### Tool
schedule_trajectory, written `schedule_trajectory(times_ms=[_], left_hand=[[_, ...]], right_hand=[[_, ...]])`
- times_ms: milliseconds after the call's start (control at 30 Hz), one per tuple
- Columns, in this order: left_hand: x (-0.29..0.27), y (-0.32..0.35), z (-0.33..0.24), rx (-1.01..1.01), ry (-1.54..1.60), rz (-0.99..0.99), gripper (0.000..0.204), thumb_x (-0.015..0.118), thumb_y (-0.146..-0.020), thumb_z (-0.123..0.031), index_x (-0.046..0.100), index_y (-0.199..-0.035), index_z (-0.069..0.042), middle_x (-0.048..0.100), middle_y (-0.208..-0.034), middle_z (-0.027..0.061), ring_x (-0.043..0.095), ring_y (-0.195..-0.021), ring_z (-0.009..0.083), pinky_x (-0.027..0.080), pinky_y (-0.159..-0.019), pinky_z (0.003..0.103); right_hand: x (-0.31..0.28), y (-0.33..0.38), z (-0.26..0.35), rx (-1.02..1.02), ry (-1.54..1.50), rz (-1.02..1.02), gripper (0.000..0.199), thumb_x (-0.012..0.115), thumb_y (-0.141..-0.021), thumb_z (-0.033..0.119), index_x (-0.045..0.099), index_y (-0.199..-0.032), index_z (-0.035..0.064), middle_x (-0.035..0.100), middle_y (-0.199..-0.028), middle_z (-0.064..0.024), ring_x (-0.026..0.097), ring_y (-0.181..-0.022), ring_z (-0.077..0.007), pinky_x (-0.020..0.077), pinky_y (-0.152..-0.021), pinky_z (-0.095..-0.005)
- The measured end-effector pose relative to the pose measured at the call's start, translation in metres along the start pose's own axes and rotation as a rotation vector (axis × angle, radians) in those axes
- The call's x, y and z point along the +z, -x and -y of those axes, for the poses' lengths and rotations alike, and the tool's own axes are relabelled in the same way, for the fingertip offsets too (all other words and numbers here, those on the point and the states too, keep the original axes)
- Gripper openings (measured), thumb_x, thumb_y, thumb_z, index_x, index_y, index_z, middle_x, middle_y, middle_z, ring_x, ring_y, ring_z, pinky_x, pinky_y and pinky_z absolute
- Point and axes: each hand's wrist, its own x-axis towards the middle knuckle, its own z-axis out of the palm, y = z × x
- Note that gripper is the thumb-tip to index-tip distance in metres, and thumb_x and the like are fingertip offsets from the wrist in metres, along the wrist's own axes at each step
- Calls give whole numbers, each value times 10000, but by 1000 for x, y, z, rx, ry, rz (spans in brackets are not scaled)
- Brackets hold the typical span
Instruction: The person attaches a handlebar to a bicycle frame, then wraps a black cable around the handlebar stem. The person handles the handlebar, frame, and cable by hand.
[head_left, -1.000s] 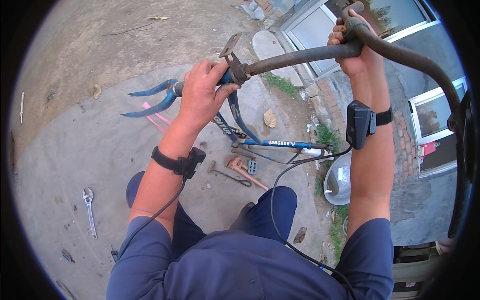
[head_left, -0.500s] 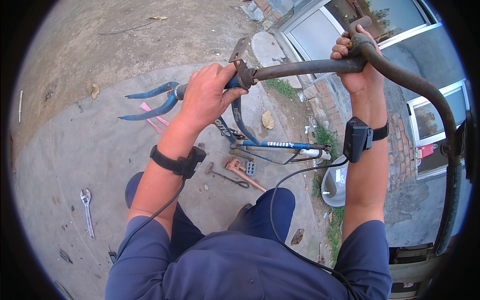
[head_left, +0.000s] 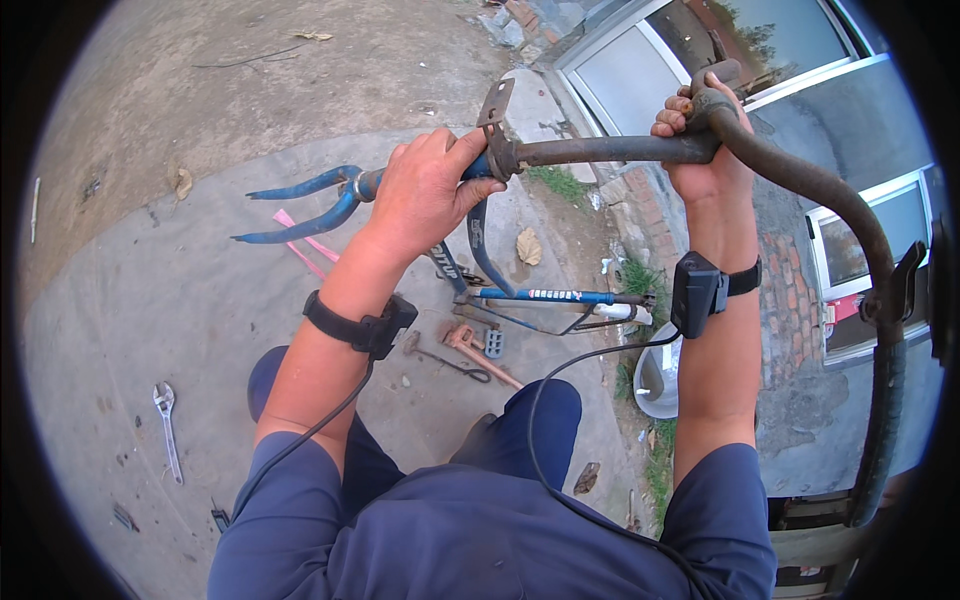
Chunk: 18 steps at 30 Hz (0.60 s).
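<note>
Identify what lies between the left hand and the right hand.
In the head view, a metal bracket and a brown tube lie between them.

Concrete (head_left: 100, 300) lies at nine o'clock, dirt (head_left: 330, 80) at eleven; a window (head_left: 785, 40) stands at two, brickwork (head_left: 783, 325) at three.

The left arm (head_left: 318, 385) leans toward 1 o'clock. The left hand (head_left: 425, 185), at 11 o'clock, shows its back, with the fingers (head_left: 463, 150) bent round in a grip and the thumb (head_left: 487, 188) pointing at about 3 o'clock. The right arm (head_left: 718, 370) points toward 12 o'clock, almost straight. The right hand (head_left: 713, 177), at 2 o'clock, is curled into a grip too
</note>
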Motion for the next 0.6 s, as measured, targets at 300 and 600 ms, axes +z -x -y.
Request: schedule_trajectory(times_ms=[300,600], left_hand=[[1,-1,0,27,-35,-8,524,803,-816,-366,646,-1271,-160,574,-861,83,590,-837,306,446,-711,438],[4,-2,3,55,-27,-45,478,800,-807,-375,656,-1181,-115,586,-866,92,594,-838,319,452,-702,447]], right_hand=[[-3,-8,5,24,15,400,276,558,-1005,309,536,-948,41,559,-711,-95,545,-613,-230,469,-648,-377],[-4,-6,-6,-28,3,57,243,632,-959,294,548,-857,91,557,-694,-97,574,-631,-240,487,-660,-409]])
